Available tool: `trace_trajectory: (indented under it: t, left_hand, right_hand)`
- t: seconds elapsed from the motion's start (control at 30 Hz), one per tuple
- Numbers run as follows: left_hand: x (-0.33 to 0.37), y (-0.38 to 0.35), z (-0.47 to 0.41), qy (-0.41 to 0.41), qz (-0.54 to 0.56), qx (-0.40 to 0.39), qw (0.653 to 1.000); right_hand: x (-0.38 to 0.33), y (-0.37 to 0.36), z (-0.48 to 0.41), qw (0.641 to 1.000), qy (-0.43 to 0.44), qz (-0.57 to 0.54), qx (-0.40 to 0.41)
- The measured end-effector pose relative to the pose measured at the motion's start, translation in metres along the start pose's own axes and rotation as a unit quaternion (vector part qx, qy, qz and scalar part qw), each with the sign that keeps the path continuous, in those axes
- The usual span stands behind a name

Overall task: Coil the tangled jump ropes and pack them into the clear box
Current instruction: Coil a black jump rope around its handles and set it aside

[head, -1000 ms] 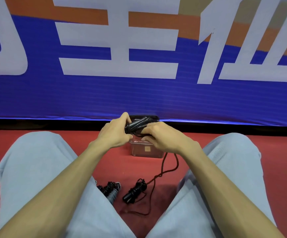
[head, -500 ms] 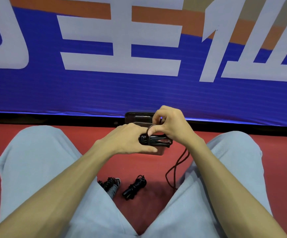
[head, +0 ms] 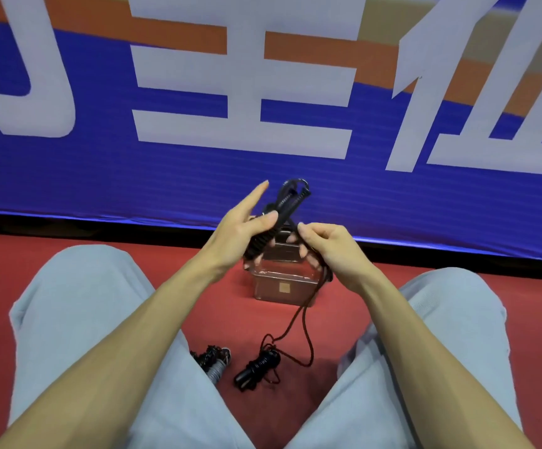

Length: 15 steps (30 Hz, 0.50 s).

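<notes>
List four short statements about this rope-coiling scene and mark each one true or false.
1. The left hand grips the black handles. True.
2. The right hand holds nothing. False: it pinches the cord.
3. Two wound ropes lie between the legs. True: a grey bundle and a black bundle.
4. The clear box sits on a knee. False: it stands on the red floor, beyond the hands.

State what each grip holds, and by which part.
Left grip holds the black jump rope handles around their lower half; right grip pinches that rope's cord beside the handles.
</notes>
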State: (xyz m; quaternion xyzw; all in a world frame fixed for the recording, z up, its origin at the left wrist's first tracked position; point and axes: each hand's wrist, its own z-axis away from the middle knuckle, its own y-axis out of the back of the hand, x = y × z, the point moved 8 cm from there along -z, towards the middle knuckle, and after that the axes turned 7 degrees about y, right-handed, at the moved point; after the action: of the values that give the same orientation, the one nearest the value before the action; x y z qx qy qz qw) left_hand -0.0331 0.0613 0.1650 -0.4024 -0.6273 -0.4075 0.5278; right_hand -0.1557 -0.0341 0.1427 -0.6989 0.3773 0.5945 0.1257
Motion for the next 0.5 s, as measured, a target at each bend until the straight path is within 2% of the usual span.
trace_trajectory:
  t: [0.13,0.23,0.33,0.43,0.5]
  left_hand:
    - [-0.005,0.023,-0.011,0.026,0.038,0.09,0.995]
    - [-0.015,0.028,-0.012,0.058,0.024,0.113,0.992]
    - [-0.02,0.028,-0.011,0.061,-0.11,0.125,0.984]
    - [-0.021,0.03,-0.011,0.041,-0.218,0.145,0.964]
    - [-0.02,0.032,-0.012,0.039,-0.315,0.16,0.935]
  right_hand:
    - [0.001,-0.011,0.003,0.994,-0.012,0.089,-0.063]
    - [0.009,-0.02,0.009,0.962,-0.025,0.225,-0.156]
    - [0.02,-0.019,0.01,0.943,-0.048,0.271,-0.188]
    - [0.009,-0.015,0.005,0.917,0.039,0.365,-0.156]
    - [-0.007,-0.018,0.007,0.909,0.103,0.376,-0.148]
